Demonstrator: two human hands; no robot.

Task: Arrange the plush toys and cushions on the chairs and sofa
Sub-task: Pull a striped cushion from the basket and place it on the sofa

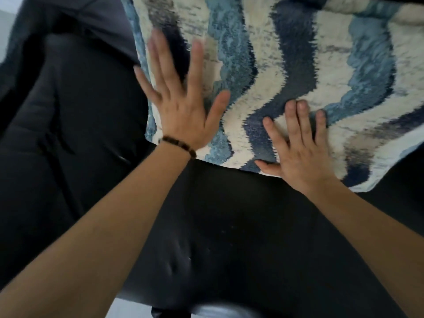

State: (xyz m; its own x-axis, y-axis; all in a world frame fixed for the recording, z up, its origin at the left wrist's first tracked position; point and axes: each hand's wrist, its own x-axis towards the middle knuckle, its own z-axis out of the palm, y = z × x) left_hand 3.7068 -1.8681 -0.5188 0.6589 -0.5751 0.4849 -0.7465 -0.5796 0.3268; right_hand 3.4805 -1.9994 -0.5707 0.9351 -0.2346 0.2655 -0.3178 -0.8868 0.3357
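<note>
Two flat hands, left hand (181, 111) and right hand (302, 154), press cushion (286, 53).

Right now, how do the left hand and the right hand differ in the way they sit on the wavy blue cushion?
The left hand wears a dark bead bracelet; the right hand has a bare wrist. The left hand lies by the cushion's left edge, fingers spread wide; the right hand lies by the lower edge, fingers closer together. Both rest open, palm down, gripping nothing, over the dark seat.
</note>
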